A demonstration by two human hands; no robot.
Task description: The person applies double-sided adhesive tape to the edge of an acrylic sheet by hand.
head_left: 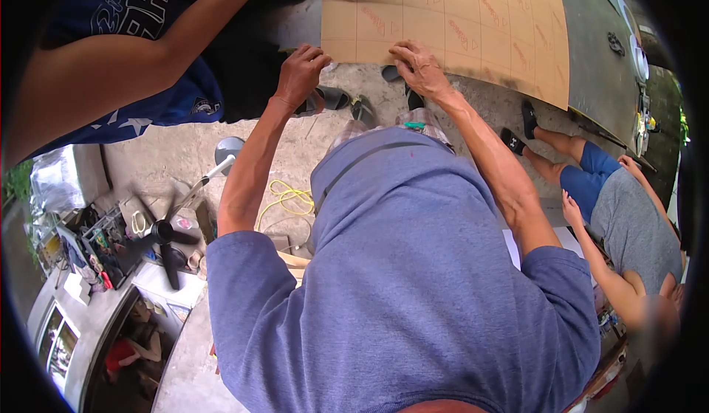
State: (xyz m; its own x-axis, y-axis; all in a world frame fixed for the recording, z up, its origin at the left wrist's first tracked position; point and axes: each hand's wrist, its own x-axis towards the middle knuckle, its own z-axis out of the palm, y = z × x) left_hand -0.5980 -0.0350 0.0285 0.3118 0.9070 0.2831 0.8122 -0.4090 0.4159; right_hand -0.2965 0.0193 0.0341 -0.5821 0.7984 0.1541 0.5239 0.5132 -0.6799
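A large brown sheet (443, 22) with ruled lines and red printed lettering lies on a dark table in front of me. My left hand (301, 73) is closed at the sheet's near left corner, its fingertips pinched together there. Along the near edge, my right hand (419, 67) has its fingers curled over the sheet and gripping it. The undersides of both grips are hidden from above.
The dark tabletop (591, 36) extends to the right. A person in a blue shirt (140, 14) stands close at my left, and another in blue shorts (591, 173) is at the right. A fan (164, 232) and a yellow cord (284, 199) are at the left.
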